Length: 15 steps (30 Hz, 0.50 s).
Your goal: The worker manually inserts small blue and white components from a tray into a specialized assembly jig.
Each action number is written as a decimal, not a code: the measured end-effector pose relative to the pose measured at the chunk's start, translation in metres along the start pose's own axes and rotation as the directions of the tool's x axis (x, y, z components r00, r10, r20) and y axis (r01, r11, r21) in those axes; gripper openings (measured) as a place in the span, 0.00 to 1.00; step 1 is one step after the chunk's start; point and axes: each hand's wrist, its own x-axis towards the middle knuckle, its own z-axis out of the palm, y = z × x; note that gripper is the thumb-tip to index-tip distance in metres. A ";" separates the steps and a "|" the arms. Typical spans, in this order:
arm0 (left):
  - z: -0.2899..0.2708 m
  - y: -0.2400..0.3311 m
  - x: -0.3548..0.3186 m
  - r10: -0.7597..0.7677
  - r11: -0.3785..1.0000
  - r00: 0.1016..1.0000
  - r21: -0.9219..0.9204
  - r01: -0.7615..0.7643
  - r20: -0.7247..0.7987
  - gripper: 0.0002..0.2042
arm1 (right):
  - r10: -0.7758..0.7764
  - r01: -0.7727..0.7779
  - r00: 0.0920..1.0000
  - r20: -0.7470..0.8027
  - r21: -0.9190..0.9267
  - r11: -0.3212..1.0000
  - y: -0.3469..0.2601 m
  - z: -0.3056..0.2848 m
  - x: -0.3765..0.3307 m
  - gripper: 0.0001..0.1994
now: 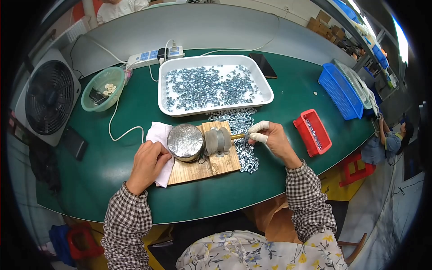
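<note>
A small motor-like device, strapped down with grey bands, sits on a wooden board. Beside it stands a round can-shaped body wrapped in silver foil. From the device's right side a thin brass-coloured rod sticks out. My right hand, with white finger cots on thumb and fingers, is pinched at the rod's tip; whatever is between the fingertips is too small to name. My left hand is closed on a white cloth left of the foil-wrapped body. Small shiny metal pieces lie heaped under the rod.
Behind the board is a white tray of metal pieces. A red bin stands right, a blue basket farther right. At left are a green bowl, a fan and a white cable. A phone lies behind the tray.
</note>
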 end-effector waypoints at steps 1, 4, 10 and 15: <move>0.000 0.000 0.000 -0.008 1.000 1.000 -0.004 0.008 0.002 0.07 | 0.001 -0.001 1.000 0.002 -0.001 1.000 0.000 0.000 0.000 0.06; 0.000 0.000 -0.001 -0.026 1.000 1.000 -0.012 0.026 0.004 0.07 | -0.048 0.048 0.999 0.024 0.004 0.999 0.000 0.004 0.001 0.05; -0.001 -0.002 -0.001 -0.033 0.998 0.999 -0.047 0.034 0.025 0.07 | -0.054 0.054 0.998 0.012 -0.004 0.999 0.004 0.005 0.002 0.04; -0.008 -0.003 0.000 0.015 0.997 0.995 -0.081 -0.007 0.098 0.07 | -0.076 0.077 0.997 0.033 -0.023 0.997 0.003 0.004 0.002 0.04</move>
